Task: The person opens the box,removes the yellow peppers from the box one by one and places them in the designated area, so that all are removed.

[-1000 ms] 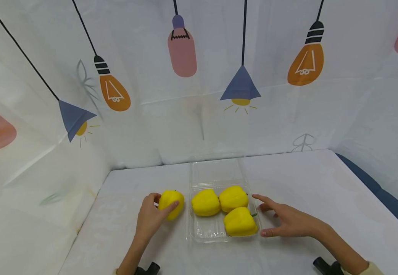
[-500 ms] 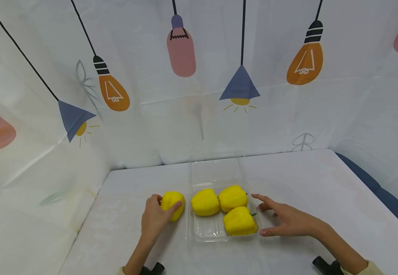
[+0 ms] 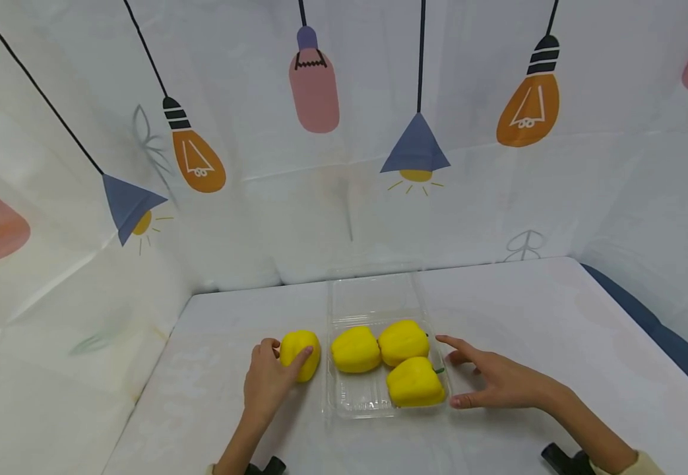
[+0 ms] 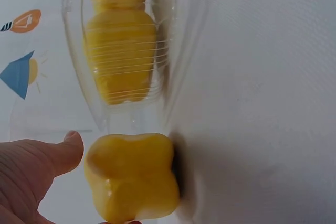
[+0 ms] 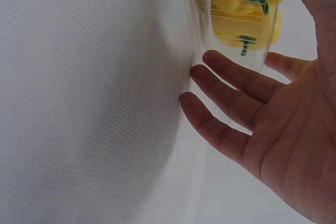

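Note:
On the table left of the clear plastic container point(image 3: 360, 410), my left hand point(image 3: 269, 382) holds a yellow bell pepper point(image 3: 297, 349) between thumb and fingers. The left wrist view shows the lobed end of this bell pepper point(image 4: 134, 177), with the thumb point(image 4: 67, 153) at its side and the other fingers mostly hidden. Three more yellow bell peppers sit in the container: one at left point(image 3: 355, 349), one behind point(image 3: 404, 342) and one in front point(image 3: 416, 384) with a green stem. My right hand point(image 3: 500, 381) is beside the container's right wall, fingers spread and holding nothing.
The container's lid point(image 3: 373, 295) lies folded back towards the rear of the white table point(image 3: 510, 303). Behind the table hangs a white cloth point(image 3: 249, 231) printed with lamps and bulbs. Dark camera mounts show at both wrists.
My left hand has shifted slightly right with the bell pepper, closer to the container, and is nearly still over the last half second. The right hand and the other bell peppers have stayed in place.

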`<state>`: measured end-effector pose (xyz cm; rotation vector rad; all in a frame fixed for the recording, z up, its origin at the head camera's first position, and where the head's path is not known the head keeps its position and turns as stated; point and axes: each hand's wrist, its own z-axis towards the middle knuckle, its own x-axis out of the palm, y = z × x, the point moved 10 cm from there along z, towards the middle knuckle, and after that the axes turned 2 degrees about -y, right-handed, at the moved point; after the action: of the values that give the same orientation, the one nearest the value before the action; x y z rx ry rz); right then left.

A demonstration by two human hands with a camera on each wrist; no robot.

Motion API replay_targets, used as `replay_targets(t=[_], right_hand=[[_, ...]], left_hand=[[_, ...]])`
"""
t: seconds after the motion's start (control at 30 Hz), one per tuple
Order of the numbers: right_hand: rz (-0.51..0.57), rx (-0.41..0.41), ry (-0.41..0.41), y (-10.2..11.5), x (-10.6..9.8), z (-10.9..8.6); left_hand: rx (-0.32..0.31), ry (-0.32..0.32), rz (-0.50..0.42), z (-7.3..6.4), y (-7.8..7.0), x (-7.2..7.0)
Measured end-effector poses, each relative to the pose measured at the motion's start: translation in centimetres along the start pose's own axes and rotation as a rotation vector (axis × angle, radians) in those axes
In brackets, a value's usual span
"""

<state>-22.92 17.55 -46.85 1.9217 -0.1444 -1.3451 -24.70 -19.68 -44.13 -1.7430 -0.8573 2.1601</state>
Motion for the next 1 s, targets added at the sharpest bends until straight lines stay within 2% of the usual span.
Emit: replay_targets(t=[0.27, 0.53, 0.8, 1.0], right_hand=[[0.009, -0.007, 0.002, 0.1, 0.0, -0.1], [0.007, -0.006, 0.006, 0.1, 0.1, -0.1], [-0.009, -0.008, 0.000, 0.0, 0.0, -0.1], [-0.003, -0.012, -0.001, 0.1, 0.0, -0.1]], left_hand=[[-0.003, 0.005, 0.015, -0.5, -0.9, -1.1], [0.049, 0.001, -0.033, -1.6, -2.9, -2.1], [0.111, 0.007, -0.073, -3.0, -5.2, -1.9], [0.189, 0.003, -0.082, -4.1, -6.8, -1.1]])
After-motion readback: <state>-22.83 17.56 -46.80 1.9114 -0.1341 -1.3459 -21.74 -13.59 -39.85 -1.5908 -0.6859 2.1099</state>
